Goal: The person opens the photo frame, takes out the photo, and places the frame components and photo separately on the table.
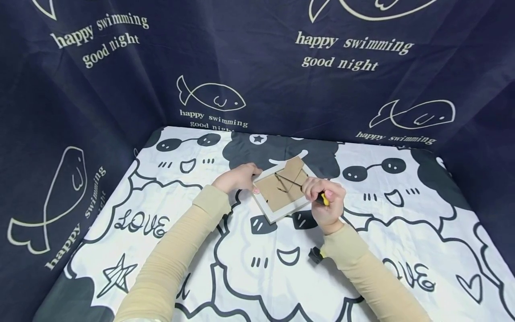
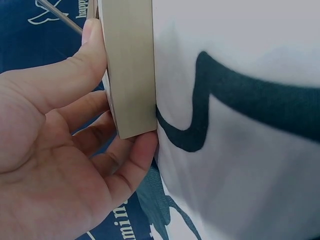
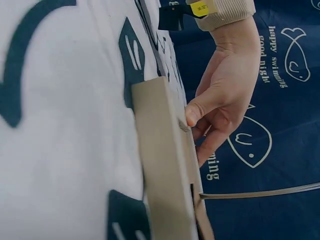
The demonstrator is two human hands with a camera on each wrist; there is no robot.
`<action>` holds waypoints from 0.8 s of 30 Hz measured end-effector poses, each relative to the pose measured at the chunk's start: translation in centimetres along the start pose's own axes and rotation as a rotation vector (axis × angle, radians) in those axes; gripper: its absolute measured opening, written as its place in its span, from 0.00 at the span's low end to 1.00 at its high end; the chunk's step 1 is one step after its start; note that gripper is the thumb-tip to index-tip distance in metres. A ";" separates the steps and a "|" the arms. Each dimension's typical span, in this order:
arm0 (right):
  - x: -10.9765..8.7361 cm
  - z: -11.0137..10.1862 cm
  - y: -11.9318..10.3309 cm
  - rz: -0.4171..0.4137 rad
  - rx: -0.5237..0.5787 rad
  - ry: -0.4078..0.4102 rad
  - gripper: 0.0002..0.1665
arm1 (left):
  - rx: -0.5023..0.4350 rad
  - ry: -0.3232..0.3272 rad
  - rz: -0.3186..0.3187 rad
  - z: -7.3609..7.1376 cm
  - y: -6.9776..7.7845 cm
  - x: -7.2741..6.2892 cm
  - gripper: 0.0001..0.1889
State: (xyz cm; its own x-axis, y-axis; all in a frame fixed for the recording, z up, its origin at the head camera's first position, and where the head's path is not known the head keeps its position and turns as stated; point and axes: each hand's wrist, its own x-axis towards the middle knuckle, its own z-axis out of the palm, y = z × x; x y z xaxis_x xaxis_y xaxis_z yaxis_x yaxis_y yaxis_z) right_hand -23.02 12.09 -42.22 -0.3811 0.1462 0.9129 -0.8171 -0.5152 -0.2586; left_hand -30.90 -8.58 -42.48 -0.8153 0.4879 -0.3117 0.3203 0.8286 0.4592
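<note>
A white picture frame (image 1: 263,205) lies face down on the cloth, turned at an angle. Its brown backing board (image 1: 271,192) faces up, with a brown stand flap (image 1: 293,168) at the far side and small dark tabs along the inner edge. My left hand (image 1: 240,177) grips the frame's left corner, thumb on top and fingers (image 2: 142,150) at the side and underneath. In my right hand (image 1: 325,203) is a screwdriver (image 1: 324,198) with a black and yellow handle. Its thin metal shaft (image 3: 260,193) reaches over the backing, and the tip is right at the board in the right wrist view.
A white cloth (image 1: 257,277) with black cartoon sheep covers the table. Dark blue curtains (image 1: 273,89) printed with fish and lettering hang behind and at both sides. A small black device (image 1: 315,255) sits at my right wrist.
</note>
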 end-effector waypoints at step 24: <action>5.9 -0.5 2.5 0.418 0.026 0.036 0.20 | -0.027 0.030 0.082 0.3 -0.7 -0.3 0.36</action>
State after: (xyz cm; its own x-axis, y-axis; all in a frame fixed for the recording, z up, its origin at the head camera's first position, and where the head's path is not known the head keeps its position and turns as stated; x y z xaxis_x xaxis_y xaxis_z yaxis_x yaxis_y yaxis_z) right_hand -27.52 12.09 -37.58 -0.6926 -0.0507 0.7196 -0.5783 -0.5571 -0.5959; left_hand -30.77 -9.22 -42.96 -0.8010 0.5453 -0.2471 0.3742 0.7781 0.5045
